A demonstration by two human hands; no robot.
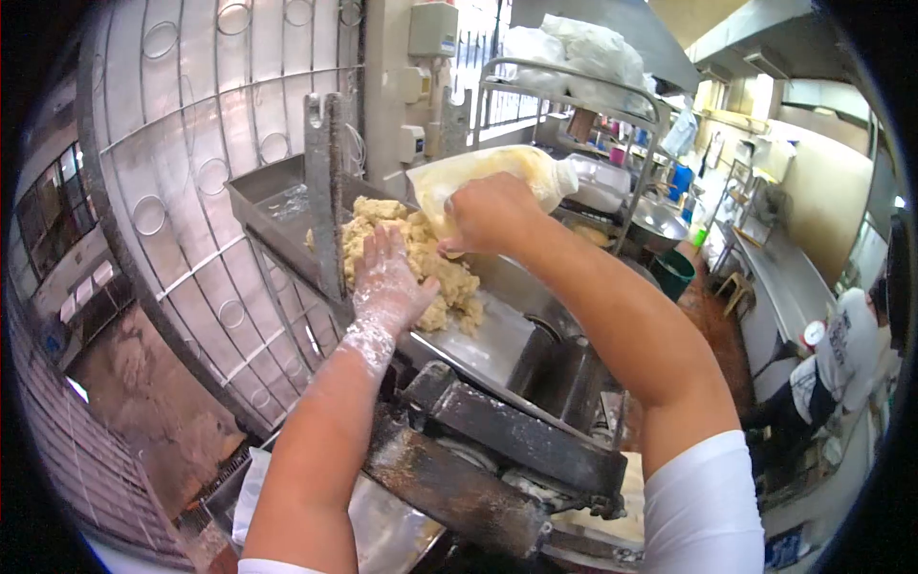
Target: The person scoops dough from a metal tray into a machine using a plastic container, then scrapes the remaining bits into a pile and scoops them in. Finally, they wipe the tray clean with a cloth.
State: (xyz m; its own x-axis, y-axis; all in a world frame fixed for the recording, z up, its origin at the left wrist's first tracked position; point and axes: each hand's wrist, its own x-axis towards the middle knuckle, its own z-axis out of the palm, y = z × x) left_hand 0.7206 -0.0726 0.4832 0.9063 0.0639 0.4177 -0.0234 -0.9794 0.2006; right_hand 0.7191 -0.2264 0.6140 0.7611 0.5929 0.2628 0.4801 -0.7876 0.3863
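Note:
A crumbly heap of pale yellow dough (449,287) lies in a long metal tray on top of a machine. My left hand (387,282), dusted white with flour, rests against the near side of the dough with its fingers stretched out. Over the far edge of the heap, my right hand (492,212) grips a cut plastic jug (521,167), tilted with its narrow neck pointing right and its wide end towards the dough. The jug's whitish wall is smeared with yellow. My fingers hide part of it, and I cannot see what is inside.
The metal tray (492,335) has raised edges and an upright slotted bar (325,191). Dark rollers (516,430) sit below it. Behind stands a rack (574,91) with plastic bags. A person (841,344) in white bends by a counter (784,277) at right.

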